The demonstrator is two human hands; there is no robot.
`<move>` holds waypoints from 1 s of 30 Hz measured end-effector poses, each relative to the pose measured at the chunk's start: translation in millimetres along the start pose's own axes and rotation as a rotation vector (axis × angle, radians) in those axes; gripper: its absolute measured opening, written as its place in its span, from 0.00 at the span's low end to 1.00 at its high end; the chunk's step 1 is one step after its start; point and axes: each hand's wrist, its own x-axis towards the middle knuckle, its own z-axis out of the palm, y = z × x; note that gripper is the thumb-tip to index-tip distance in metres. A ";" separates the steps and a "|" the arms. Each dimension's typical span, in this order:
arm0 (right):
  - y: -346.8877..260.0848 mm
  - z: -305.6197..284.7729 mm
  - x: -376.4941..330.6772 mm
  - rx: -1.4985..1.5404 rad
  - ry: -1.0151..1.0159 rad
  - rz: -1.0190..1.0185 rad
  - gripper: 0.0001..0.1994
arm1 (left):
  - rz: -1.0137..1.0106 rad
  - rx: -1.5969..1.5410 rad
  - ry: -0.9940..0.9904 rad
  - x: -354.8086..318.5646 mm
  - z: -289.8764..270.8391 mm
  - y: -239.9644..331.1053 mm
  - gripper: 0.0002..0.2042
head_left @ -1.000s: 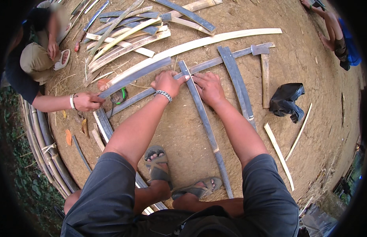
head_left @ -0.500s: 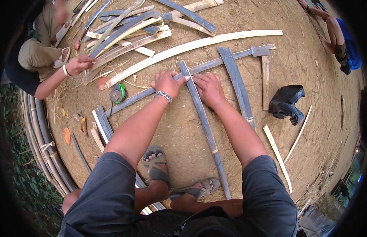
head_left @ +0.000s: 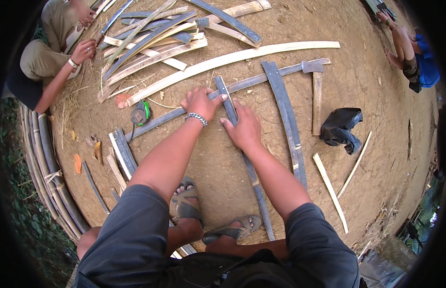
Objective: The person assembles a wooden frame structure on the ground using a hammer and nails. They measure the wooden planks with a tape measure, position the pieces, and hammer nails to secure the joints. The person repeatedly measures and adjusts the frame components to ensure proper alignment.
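Note:
A dark bamboo slat (head_left: 256, 183) runs from near my feet up across another bamboo slat (head_left: 165, 118), which lies slanting on the ground; they cross near my hands. My left hand (head_left: 202, 103) is closed at the crossing, its fingers on the slanting slat and its thumb against the upright one. Just below the crossing, my right hand (head_left: 244, 126) grips the upright slat, thumb on one side and fingers on the other. Two overlapping dark slats (head_left: 284, 110) lie to the right. A hammer-like tool (head_left: 317, 98) with a wooden handle rests its metal head by the slanting slat's far end.
A pile of split bamboo (head_left: 151, 48) lies at the far left, with a long pale strip (head_left: 242, 58) beside it. A green and black tape measure (head_left: 141, 113) is left of my hands. A black plastic bag (head_left: 341, 128) lies right. Another person's hand (head_left: 83, 52) is at upper left.
My right hand has slid down the upright slat toward me, away from the crossing. My left hand stays at the crossing. The other person's hand has left the bamboo pile, moving up.

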 end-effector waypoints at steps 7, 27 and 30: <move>-18.6 10.3 14.8 -0.045 -0.011 0.165 0.33 | -0.004 0.009 -0.013 1.8 0.7 -2.9 0.29; -13.8 24.0 31.9 0.012 -0.040 0.163 0.29 | -0.012 -0.010 -0.044 5.3 0.7 -1.8 0.29; -15.5 23.0 32.2 0.021 -0.054 0.169 0.28 | -0.014 -0.010 -0.041 5.4 0.5 -3.3 0.29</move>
